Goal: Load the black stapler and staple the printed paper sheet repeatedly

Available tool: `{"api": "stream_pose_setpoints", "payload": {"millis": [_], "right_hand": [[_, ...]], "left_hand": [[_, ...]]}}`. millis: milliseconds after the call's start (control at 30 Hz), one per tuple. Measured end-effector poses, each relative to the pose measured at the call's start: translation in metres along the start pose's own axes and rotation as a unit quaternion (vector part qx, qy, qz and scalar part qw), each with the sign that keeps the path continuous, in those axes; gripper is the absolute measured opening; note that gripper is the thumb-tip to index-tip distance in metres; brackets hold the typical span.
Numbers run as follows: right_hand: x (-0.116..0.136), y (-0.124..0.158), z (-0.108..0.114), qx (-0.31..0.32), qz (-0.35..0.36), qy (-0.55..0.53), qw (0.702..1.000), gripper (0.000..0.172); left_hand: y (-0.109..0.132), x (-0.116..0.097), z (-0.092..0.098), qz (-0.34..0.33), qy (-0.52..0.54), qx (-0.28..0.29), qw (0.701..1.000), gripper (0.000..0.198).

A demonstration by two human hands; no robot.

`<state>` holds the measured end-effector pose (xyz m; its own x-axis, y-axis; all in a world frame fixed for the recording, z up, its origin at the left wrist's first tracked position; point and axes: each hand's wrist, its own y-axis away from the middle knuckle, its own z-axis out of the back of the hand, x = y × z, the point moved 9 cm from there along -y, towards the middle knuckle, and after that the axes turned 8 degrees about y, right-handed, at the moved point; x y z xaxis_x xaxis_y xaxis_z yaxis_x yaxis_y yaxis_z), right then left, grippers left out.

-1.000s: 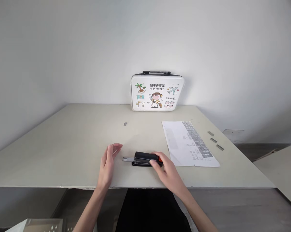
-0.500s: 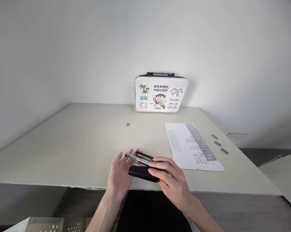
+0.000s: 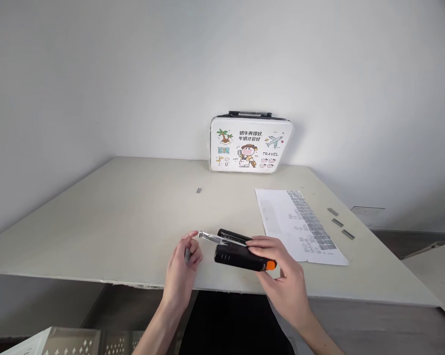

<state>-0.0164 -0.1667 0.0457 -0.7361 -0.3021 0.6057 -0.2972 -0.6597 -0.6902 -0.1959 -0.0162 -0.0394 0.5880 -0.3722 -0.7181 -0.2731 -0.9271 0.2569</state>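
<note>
My right hand (image 3: 285, 276) is closed around a black stapler (image 3: 235, 257) with an orange end piece, held above the front of the table. The stapler is spread apart: its metal rail (image 3: 212, 237) sticks out to the left between the two black halves. My left hand (image 3: 183, 266) is curled just left of the stapler, its fingers wrapped round a small grey staple strip (image 3: 187, 255), mostly hidden. The index fingertip is close to the rail's tip; whether they touch I cannot tell.
Near the middle of the table (image 3: 141, 212) lies a short staple strip (image 3: 199, 190). A printed paper sheet (image 3: 281, 222) is to the right, with several staple strips (image 3: 337, 223) beyond it. A white cartoon case (image 3: 250, 148) stands against the wall.
My left hand was spread under the stapler's front; now its fingers are curled in around a staple strip. The stapler, in my right hand, has moved right and turned, showing more of its orange end.
</note>
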Motion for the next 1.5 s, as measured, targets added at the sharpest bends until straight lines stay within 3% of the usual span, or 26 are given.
{"api": "stream_pose_setpoints", "payload": {"millis": [100, 200, 433, 600, 700, 833, 1000, 1167, 1367, 1500], "right_hand": [[-0.024, 0.006, 0.002, -0.004, -0.119, -0.046, 0.992, 0.025], [-0.036, 0.01, 0.001, -0.007, -0.181, -0.069, 0.981, 0.017], [-0.038, 0.011, -0.012, 0.01, -0.228, -0.085, 0.97, 0.024], [-0.052, 0.004, -0.02, 0.013, -0.229, -0.096, 0.969, 0.03], [-0.068, -0.007, -0.025, 0.024, -0.234, -0.081, 0.969, 0.032], [-0.089, -0.029, -0.038, 0.045, -0.229, -0.069, 0.97, 0.036], [-0.117, -0.06, -0.072, 0.078, -0.235, -0.05, 0.968, 0.037], [-0.138, -0.095, -0.123, 0.104, -0.206, -0.052, 0.971, 0.033], [-0.14, -0.135, -0.191, 0.139, -0.144, -0.055, 0.978, 0.029], [-0.133, -0.152, -0.213, 0.145, -0.117, -0.03, 0.982, 0.025]], "left_hand": [[0.009, -0.014, -0.006, -0.096, -0.166, 0.063, 0.979, 0.035], [0.015, -0.018, -0.013, -0.134, -0.289, 0.084, 0.944, 0.047], [0.028, 0.0, -0.039, -0.152, -0.37, 0.158, 0.903, 0.051], [0.019, -0.011, -0.036, -0.147, -0.308, 0.119, 0.932, 0.041], [-0.002, -0.026, -0.027, -0.142, -0.284, 0.082, 0.945, 0.03], [-0.03, -0.028, -0.014, -0.093, -0.285, 0.076, 0.951, 0.029], [-0.035, -0.022, -0.007, -0.101, -0.261, 0.11, 0.954, 0.033], [-0.033, -0.021, -0.006, -0.109, -0.26, 0.107, 0.953, 0.035], [-0.034, -0.022, -0.003, -0.106, -0.243, 0.102, 0.959, 0.033], [-0.033, -0.021, -0.001, -0.093, -0.219, 0.098, 0.966, 0.031]]}}
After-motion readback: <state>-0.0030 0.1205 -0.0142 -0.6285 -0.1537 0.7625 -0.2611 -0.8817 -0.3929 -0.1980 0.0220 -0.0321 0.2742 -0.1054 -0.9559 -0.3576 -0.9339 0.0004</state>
